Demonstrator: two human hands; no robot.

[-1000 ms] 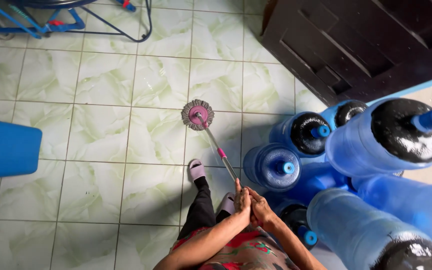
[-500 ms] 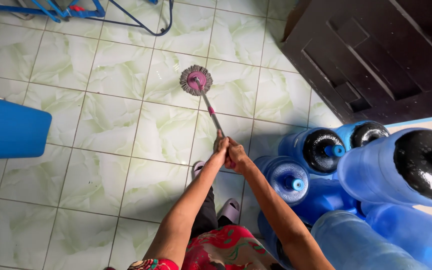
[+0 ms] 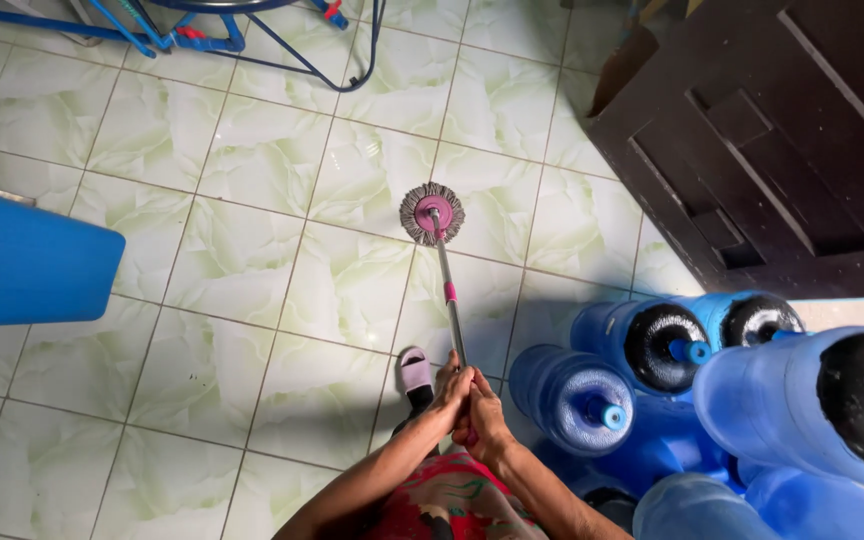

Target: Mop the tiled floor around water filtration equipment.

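Big blue water bottles (image 3: 572,400) crowd the right side, and a dark door (image 3: 772,150) stands behind them. The tiled floor (image 3: 252,260) to the left lies open.

Floor (image 3: 252,270): pale green marbled tiles, dark grout. Round grey mop head (image 3: 432,213) flat on it, mid-frame. Blue water jugs (image 3: 572,400) clustered lower right. Dark wooden door (image 3: 782,150) upper right. Blue pipe frame (image 3: 192,35) along top edge. Slippered foot (image 3: 414,372) near jugs.
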